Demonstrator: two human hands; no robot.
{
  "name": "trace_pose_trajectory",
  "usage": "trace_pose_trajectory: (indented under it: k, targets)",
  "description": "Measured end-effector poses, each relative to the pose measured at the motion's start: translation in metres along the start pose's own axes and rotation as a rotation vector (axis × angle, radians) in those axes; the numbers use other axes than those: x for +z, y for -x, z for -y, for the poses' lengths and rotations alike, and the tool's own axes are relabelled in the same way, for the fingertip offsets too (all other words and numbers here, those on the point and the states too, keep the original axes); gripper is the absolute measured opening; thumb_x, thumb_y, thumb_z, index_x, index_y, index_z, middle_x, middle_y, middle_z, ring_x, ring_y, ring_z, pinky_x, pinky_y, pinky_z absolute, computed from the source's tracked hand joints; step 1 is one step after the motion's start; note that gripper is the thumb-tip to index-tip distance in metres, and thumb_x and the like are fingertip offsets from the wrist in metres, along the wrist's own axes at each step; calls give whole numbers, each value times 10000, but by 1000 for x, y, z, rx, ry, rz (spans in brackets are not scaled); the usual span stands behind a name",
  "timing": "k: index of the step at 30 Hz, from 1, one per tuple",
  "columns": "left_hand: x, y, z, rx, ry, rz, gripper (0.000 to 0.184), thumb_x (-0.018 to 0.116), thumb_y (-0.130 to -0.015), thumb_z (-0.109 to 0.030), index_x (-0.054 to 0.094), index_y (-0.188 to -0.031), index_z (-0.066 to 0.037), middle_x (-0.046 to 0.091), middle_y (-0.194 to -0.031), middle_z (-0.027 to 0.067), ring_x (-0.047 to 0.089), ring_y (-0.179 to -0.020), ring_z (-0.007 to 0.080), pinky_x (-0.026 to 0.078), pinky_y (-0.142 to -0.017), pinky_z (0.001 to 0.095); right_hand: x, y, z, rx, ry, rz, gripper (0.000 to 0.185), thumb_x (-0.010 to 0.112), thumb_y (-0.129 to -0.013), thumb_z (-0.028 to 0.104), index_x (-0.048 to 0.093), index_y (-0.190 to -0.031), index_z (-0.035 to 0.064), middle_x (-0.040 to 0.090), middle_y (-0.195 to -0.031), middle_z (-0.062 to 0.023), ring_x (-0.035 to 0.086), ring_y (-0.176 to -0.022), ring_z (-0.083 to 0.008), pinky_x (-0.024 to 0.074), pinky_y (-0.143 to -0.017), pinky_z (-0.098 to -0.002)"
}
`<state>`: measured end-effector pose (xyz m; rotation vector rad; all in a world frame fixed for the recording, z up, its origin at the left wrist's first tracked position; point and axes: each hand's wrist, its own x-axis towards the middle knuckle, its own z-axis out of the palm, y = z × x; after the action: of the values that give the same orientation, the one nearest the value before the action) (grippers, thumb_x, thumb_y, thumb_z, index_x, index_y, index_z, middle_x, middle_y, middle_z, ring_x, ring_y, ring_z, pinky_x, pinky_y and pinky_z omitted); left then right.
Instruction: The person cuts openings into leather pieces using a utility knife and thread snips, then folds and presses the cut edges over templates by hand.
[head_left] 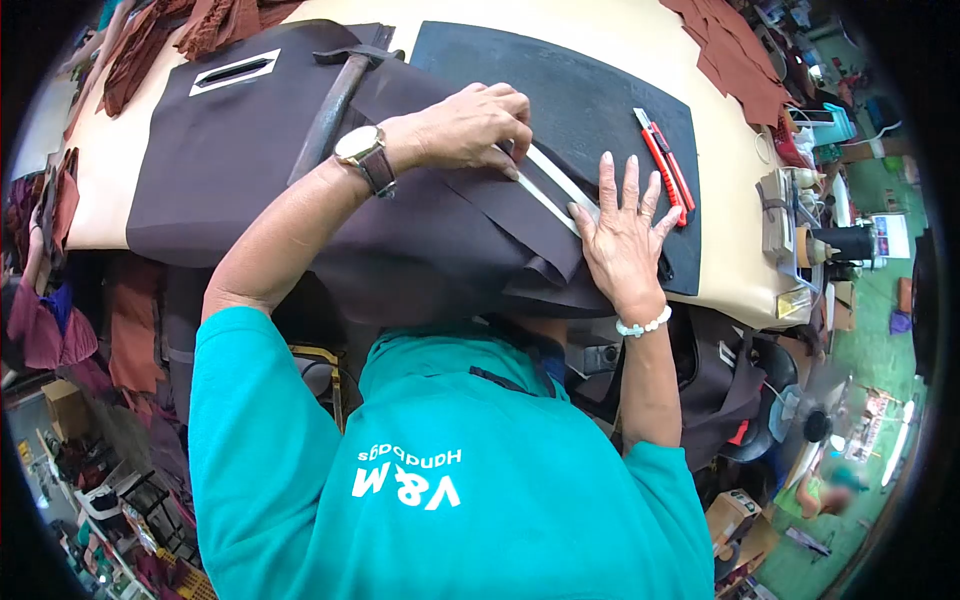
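A dark brown leather piece (400, 240) lies across the table, with a slot framed by white strips (548, 203). My left hand (475, 128), with a watch on the wrist, has its thumb and fingers pinched together at the far-left end of that frame. My right hand (625, 235), wearing a bead bracelet, lies flat with fingers spread at the frame's near-right end, pressing the leather. A red utility knife (664, 165) with its blade out rests on the black mat (560, 90), right of my right fingers. A hammer (335, 115) lies on the leather left of my left hand.
Another white-framed slot (234, 72) shows in the leather at upper left. Reddish-brown leather pieces (728, 60) lie at the back right, others at the back left. A cream tabletop (735, 255) extends around the mat. Stacked items (778, 215) stand at the right edge.
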<state>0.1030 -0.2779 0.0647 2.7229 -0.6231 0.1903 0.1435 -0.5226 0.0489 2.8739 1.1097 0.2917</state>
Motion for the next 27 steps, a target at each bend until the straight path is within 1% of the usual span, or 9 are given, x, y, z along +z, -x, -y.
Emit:
trace_pose_trajectory:
  k: [7,12,15,19,22,23,24,26,27]
  targets:
    - [8,6,5,21,104,-77,225,705,-721,-295,644,-840,-113,494,-1007,64,448,-1079,250,380,-926,380,-6,-31,33,-118,152,15,574,384,-916,407,249,-1420,169,242,-1456,-157,158,-1352,-379,21,-1038,-629]
    - [12,8,6,-18,107,-105,232,699,-734,-299,643,-845,-103,494,-1017,68,445,-1086,252,377,-931,380,-13,-11,7,-24,170,71,641,384,-898,487,229,-1428,162,238,-1456,-167,155,-1346,-405,34,-1029,-641]
    - [13,8,7,-30,170,-109,242,695,-737,-311,639,-842,-100,496,-1012,62,445,-1093,248,376,-934,378,-4,19,-12,138,8,150,683,365,-901,515,163,-1444,153,172,-1468,-192,126,-1345,-426,44,-1018,-656]
    - [18,8,8,-3,174,-159,253,693,-740,-315,629,-833,-88,500,-1009,58,456,-1077,240,383,-924,372,-6,27,-15,192,-112,122,773,411,-879,538,88,-1451,131,137,-1479,-186,98,-1354,-423,72,-1016,-660]
    - [21,9,8,-3,187,-189,250,694,-740,-308,625,-828,-84,506,-998,58,467,-1055,236,390,-912,366,-26,13,-30,134,-205,-140,730,500,-877,443,208,-1414,45,247,-1439,-202,214,-1317,-412,147,-1025,-610]
    - [20,9,7,-8,192,-176,250,694,-740,-308,625,-827,-84,508,-993,58,469,-1053,237,391,-910,366,-38,3,-28,89,-252,-281,628,524,-887,350,301,-1374,21,343,-1381,-211,297,-1269,-407,203,-1024,-555]
    - [19,9,8,-10,196,-160,249,694,-740,-307,625,-826,-85,510,-988,58,470,-1051,237,392,-909,365,-54,-10,-21,8,-255,-414,514,550,-879,222,390,-1316,4,449,-1283,-216,402,-1204,-373,304,-993,-463]
    - [17,7,7,-10,198,-144,245,694,-741,-305,624,-825,-86,513,-980,58,471,-1050,237,393,-911,365,-74,-34,-3,-123,-441,-476,438,574,-845,118,456,-1245,-16,555,-1106,-208,550,-1012,-325,433,-851,-375]
    - [17,7,7,-9,198,-142,242,694,-742,-303,624,-825,-87,515,-977,58,472,-1050,237,392,-913,367,-71,-40,8,-108,-582,-382,411,579,-828,86,478,-1213,-18,577,-1007,-193,579,-899,-309,458,-769,-361]
